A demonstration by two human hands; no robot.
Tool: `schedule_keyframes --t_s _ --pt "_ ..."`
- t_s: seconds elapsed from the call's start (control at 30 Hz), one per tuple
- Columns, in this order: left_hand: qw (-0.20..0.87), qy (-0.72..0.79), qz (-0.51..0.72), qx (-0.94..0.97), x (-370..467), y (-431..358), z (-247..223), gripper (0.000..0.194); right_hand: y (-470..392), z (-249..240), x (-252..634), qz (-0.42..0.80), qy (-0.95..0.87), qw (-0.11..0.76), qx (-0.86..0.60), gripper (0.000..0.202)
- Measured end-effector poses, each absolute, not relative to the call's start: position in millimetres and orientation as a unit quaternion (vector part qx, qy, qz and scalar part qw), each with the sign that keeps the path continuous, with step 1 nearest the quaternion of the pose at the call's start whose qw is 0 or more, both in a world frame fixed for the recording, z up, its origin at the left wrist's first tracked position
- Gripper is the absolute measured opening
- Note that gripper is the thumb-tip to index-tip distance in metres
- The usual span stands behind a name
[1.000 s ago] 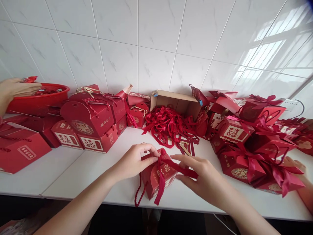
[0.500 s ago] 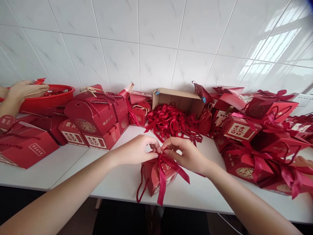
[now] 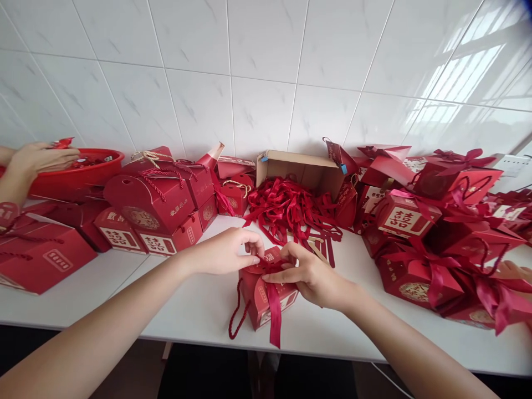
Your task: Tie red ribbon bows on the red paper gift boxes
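Note:
A red gift box point(image 3: 254, 296) with gold print stands at the front of the white table, its twisted cord handle point(image 3: 231, 327) hanging out to the left. Dark red satin ribbon point(image 3: 274, 316) lies over the lid, one tail falling down the front. My left hand point(image 3: 236, 252) is above the lid's left side, thumb and fingertips pinched at the ribbon. From the right, my right hand point(image 3: 311, 274) reaches over the box with bent fingers and thumb closed around the ribbon near the knot. My fingers partly hide the knot.
Behind the box, loose ribbons point(image 3: 286, 208) spill from a cardboard box point(image 3: 301, 162). Stacked red boxes stand left point(image 3: 153, 202); ribboned boxes point(image 3: 409, 277) are piled right. At far left another person's hand point(image 3: 41, 160) holds a red packet over a red basin point(image 3: 78, 180).
My right hand has turned and lowered over the lid, its fingers spreading across the ribbon. My left hand has shifted slightly left. The ribbon tail that stuck out to the right is no longer visible there.

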State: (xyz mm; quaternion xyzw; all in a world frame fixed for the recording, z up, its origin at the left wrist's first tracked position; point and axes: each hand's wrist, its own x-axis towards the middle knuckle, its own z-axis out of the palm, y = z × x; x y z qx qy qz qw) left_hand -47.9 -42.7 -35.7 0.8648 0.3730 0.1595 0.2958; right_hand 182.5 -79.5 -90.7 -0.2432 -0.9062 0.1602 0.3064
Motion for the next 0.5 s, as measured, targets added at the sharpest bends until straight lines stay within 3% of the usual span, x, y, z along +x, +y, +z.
schedule_keyframes --t_s 0.23,0.5 --pt "0.303 0.341 0.118 0.882 -47.3 -48.7 -34.4 0.005 -81.9 -92.8 181.4 0.206 -0.892 0.323 -0.238 0.044" --pt "0.321 0.296 0.100 0.894 -46.9 -49.7 -31.7 0.012 -93.6 -90.4 177.6 0.237 -0.885 0.320 -0.241 0.042"
